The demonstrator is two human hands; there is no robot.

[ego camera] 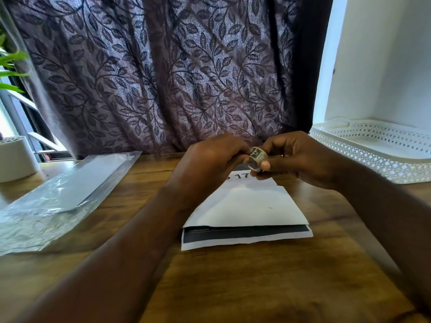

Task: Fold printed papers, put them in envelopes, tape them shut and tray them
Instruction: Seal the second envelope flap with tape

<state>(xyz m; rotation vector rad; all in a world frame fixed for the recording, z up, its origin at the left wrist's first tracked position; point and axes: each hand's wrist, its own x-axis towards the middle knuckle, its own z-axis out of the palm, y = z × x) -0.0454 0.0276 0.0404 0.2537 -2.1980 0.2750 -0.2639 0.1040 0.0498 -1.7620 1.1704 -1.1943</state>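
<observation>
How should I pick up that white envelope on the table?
Pinch the white envelope at its near short edge, coming from your side. The printed paper sticks out there, so your fingers catch both, and nothing on the wooden table blocks that end.

Matt wood-grain table (233, 287); glossy, crinkled clear plastic sleeve (53, 201) at nine o'clock; matt white paper envelope (247, 206); perforated white tray (373, 155) at three o'clock, probably plastic.

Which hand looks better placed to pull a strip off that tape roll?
Probably the left hand. The right hand already pinches the small tape roll above the envelope, while the left's fingers meet the roll's near side, seemingly free to pull.
</observation>
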